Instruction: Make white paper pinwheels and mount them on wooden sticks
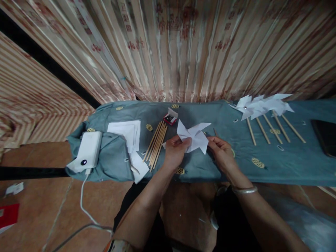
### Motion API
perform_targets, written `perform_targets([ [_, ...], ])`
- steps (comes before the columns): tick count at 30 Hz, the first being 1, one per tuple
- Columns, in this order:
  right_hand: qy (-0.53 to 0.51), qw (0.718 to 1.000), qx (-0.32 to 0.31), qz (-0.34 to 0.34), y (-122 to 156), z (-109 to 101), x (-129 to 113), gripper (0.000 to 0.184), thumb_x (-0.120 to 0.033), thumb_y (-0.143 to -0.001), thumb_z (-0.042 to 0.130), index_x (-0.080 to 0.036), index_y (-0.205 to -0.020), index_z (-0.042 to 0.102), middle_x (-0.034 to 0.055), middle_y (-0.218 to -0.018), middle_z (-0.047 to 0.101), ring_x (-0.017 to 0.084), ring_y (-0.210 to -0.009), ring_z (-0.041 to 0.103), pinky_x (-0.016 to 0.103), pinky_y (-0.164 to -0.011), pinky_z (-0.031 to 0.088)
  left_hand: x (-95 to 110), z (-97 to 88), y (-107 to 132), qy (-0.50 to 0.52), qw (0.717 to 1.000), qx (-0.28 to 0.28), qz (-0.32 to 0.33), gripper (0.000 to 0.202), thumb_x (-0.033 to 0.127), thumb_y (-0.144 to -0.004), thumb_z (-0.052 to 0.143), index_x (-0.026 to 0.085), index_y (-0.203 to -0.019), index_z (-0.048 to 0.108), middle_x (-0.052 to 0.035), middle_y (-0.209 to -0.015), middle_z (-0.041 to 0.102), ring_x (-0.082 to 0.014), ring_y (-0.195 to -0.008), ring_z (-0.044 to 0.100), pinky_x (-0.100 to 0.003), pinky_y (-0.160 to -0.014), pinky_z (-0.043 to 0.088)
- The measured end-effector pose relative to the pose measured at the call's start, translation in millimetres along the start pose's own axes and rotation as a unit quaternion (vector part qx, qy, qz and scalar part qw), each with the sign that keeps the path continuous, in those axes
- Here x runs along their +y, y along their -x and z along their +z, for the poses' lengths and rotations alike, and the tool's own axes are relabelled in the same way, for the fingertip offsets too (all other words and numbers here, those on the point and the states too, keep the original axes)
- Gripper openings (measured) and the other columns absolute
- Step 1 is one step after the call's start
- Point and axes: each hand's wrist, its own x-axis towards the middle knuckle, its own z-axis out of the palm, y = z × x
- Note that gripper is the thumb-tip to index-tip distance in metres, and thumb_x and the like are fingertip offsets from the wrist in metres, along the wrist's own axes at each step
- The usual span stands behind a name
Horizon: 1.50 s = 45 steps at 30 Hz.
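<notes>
My left hand [175, 150] pinches a white paper pinwheel [193, 137] by its left side, just above the blue-grey cloth. On the pinwheel's right, my right hand [221, 151] is closed on a thin wooden stick [215, 132] whose tip shows beside the paper. A bundle of several wooden sticks [156, 144] lies to the left of my left hand. Behind them stands a small open box of pins [170, 117].
A stack of white paper squares [127, 133] and a white power bank [88, 149] with a cable lie at the left. Several finished pinwheels on sticks [262, 108] lie at the right, near a dark flat device [325, 136]. A striped curtain hangs behind the low table [288, 164].
</notes>
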Motion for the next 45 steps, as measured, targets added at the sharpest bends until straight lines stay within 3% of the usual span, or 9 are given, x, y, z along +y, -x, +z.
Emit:
perform_targets([
  [4,0.065,0.996,0.005,-0.060,-1.3,8.1,2.4,0.020,-0.043,-0.065,0.078,-0.025,-0.068,0.070,-0.0021,-0.071,0.071,0.016,-0.067,0.061,0.031,-0.071,0.049,13.3,-10.3,1.0,0.017,0.999,0.021,0.017,0.021,0.028,-0.053,0.081,0.016,-0.069,0.074,-0.0026,-0.072,0.074,-0.0147,-0.066,0.064,-0.027,-0.068,0.049],
  [8,0.126,0.983,0.022,-0.131,3.0,17.2,-2.9,0.010,-0.036,-0.075,0.072,-0.026,-0.074,0.072,0.0015,-0.091,0.074,0.020,-0.089,0.065,0.037,-0.092,0.045,27.3,-27.6,-4.3,0.034,0.997,0.047,0.059,0.022,0.028,-0.056,0.082,0.016,-0.074,0.075,-0.0020,-0.073,0.074,-0.0144,-0.068,0.066,-0.027,-0.071,0.050],
  [12,0.198,0.960,0.018,-0.195,3.6,31.6,-10.7,0.007,-0.032,-0.079,0.067,-0.026,-0.076,0.070,0.0040,-0.102,0.072,0.022,-0.094,0.064,0.040,-0.093,0.046,44.4,-44.9,-12.6,0.088,0.989,0.088,0.084,0.026,0.028,-0.054,0.084,0.015,-0.074,0.074,-0.0026,-0.075,0.075,-0.0144,-0.070,0.068,-0.028,-0.075,0.051],
  [21,0.466,0.807,-0.032,-0.362,-40.2,105.2,-35.9,0.023,-0.020,-0.089,0.050,-0.015,-0.098,0.071,0.0153,-0.142,0.049,0.029,-0.132,0.044,0.049,-0.110,0.035,69.6,-58.6,-12.5,0.140,0.976,0.129,0.105,0.030,0.029,-0.049,0.086,0.016,-0.071,0.071,-0.0015,-0.073,0.074,-0.0148,-0.069,0.068,-0.028,-0.075,0.053],
  [25,0.554,0.757,-0.041,-0.343,-62.1,128.0,-40.2,0.025,-0.016,-0.089,0.049,-0.014,-0.096,0.073,0.0168,-0.146,0.046,0.032,-0.139,0.034,0.049,-0.106,0.038,68.9,-59.8,-9.3,0.127,0.980,0.117,0.101,0.030,0.032,-0.052,0.084,0.017,-0.074,0.071,-0.0027,-0.077,0.075,-0.0173,-0.077,0.069,-0.030,-0.079,0.053],
  [32,0.646,0.711,-0.069,-0.269,-83.4,141.7,-38.5,0.026,-0.013,-0.091,0.049,-0.013,-0.099,0.073,0.0177,-0.142,0.051,0.034,-0.139,0.034,0.048,-0.102,0.038,61.2,-56.6,-5.4,0.137,0.983,0.090,0.078,0.027,0.031,-0.056,0.083,0.016,-0.077,0.072,-0.0029,-0.080,0.075,-0.0175,-0.078,0.070,-0.032,-0.082,0.053],
  [39,0.642,0.723,-0.075,-0.243,-90.5,143.8,-33.9,0.021,-0.014,-0.090,0.052,-0.018,-0.099,0.072,0.0141,-0.138,0.056,0.033,-0.136,0.037,0.044,-0.100,0.039,57.0,-54.9,-3.7,0.138,0.984,0.093,0.064,0.027,0.029,-0.055,0.084,0.016,-0.076,0.072,-0.0029,-0.081,0.075,-0.0150,-0.073,0.069,-0.029,-0.078,0.053],
  [43,0.538,0.812,-0.065,-0.217,-93.5,145.5,-30.3,0.018,-0.005,-0.086,0.054,-0.014,-0.088,0.069,0.0149,-0.130,0.061,0.031,-0.135,0.037,0.043,-0.103,0.034,54.2,-53.4,-1.8,0.138,0.985,0.081,0.058,0.027,0.028,-0.055,0.084,0.016,-0.077,0.073,-0.0021,-0.080,0.075,-0.0139,-0.072,0.068,-0.027,-0.076,0.052],
  [45,0.495,0.841,-0.059,-0.210,-95.5,146.6,-29.9,0.017,-0.001,-0.084,0.054,-0.012,-0.081,0.067,0.0158,-0.123,0.064,0.030,-0.132,0.039,0.043,-0.104,0.032,52.5,-52.9,-1.4,0.131,0.987,0.079,0.057,0.029,0.030,-0.055,0.085,0.016,-0.077,0.073,-0.0030,-0.081,0.075,-0.0146,-0.074,0.069,-0.028,-0.077,0.052],
])
